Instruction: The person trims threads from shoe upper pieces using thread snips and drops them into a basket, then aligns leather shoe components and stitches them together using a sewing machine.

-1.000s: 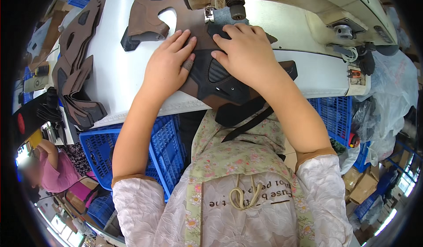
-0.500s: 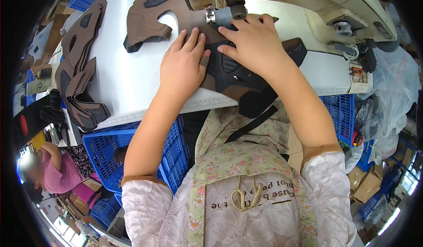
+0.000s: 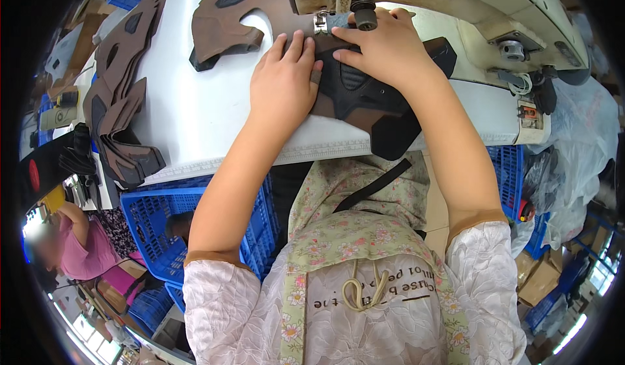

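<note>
A brown and black shoe upper (image 3: 224, 29) lies flat on the white sewing table, its curved end to the left and a black end close to the table's front edge. Part of it passes beneath the metal presser foot (image 3: 320, 24) of a sewing machine (image 3: 456, 3). My left hand (image 3: 284, 82) rests flat on the upper, fingers stretched toward the foot. To the right of the foot, my right hand (image 3: 388, 52) is spread over the piece, thumb and forefinger apart. A grey-blue patch by the foot is partly covered by my right fingers.
A stack of similar brown pieces (image 3: 120, 88) lies at the table's left side. Blue crates (image 3: 153, 228) stand below the front edge. Clear plastic bags (image 3: 573, 130) hang at the right. Another person (image 3: 91, 248) sits at the lower left.
Both hands have shifted slightly to the right and away from me. The upper's black near end has moved the same way, so the piece is turned a little under the foot.
</note>
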A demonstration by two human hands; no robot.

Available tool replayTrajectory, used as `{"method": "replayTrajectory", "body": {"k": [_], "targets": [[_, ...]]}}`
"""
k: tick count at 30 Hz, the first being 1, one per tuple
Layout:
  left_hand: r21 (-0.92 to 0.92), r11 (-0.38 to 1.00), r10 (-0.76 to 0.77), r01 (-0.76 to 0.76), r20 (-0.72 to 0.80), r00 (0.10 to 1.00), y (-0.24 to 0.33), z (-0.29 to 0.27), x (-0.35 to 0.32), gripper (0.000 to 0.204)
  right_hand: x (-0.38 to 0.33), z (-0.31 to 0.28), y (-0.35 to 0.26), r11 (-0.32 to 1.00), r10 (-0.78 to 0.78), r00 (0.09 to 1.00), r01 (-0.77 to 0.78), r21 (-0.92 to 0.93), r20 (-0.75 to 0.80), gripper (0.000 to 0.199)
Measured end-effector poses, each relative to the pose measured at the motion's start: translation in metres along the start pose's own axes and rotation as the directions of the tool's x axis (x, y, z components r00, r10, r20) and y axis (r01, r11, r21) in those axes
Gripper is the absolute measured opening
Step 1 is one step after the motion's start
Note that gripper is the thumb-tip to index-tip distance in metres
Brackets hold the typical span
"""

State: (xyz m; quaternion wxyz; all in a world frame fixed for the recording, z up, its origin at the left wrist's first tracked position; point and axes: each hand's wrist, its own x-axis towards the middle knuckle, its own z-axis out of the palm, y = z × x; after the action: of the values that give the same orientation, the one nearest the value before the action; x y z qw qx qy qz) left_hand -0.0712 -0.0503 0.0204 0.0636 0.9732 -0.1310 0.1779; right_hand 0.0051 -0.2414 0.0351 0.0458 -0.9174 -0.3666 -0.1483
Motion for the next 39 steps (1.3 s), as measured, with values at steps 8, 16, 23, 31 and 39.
{"method": "replayTrajectory", "body": {"k": [8,16,23,31,39], "targets": [[0.022,1.000,-0.009,0.009,0.004,1.000,-0.003,0.001,0.003,0.039,0.009,-0.015,-0.009,0.991,0.124,0.967,-0.110,-0.074,0.221,0.044],[0.004,1.000,-0.030,0.030,0.001,1.000,-0.005,0.004,0.001,0.040,0.003,-0.002,-0.001,0.999,-0.002,0.999,0.000,-0.053,-0.039,0.034],[-0.107,0.994,-0.028,0.031,0.030,0.999,-0.013,0.002,0.005,0.040,0.003,0.000,-0.008,0.999,0.006,1.000,-0.007,-0.039,-0.015,0.036],[-0.280,0.960,0.048,-0.019,0.097,0.994,-0.036,-0.001,0.013,0.043,-0.002,-0.010,-0.037,0.993,0.118,0.992,-0.117,-0.032,0.048,0.046],[-0.316,0.946,0.109,-0.066,0.117,0.987,-0.050,-0.001,0.020,0.049,-0.007,-0.005,-0.050,0.985,0.166,0.982,-0.160,0.070,-0.092,0.042]]}}
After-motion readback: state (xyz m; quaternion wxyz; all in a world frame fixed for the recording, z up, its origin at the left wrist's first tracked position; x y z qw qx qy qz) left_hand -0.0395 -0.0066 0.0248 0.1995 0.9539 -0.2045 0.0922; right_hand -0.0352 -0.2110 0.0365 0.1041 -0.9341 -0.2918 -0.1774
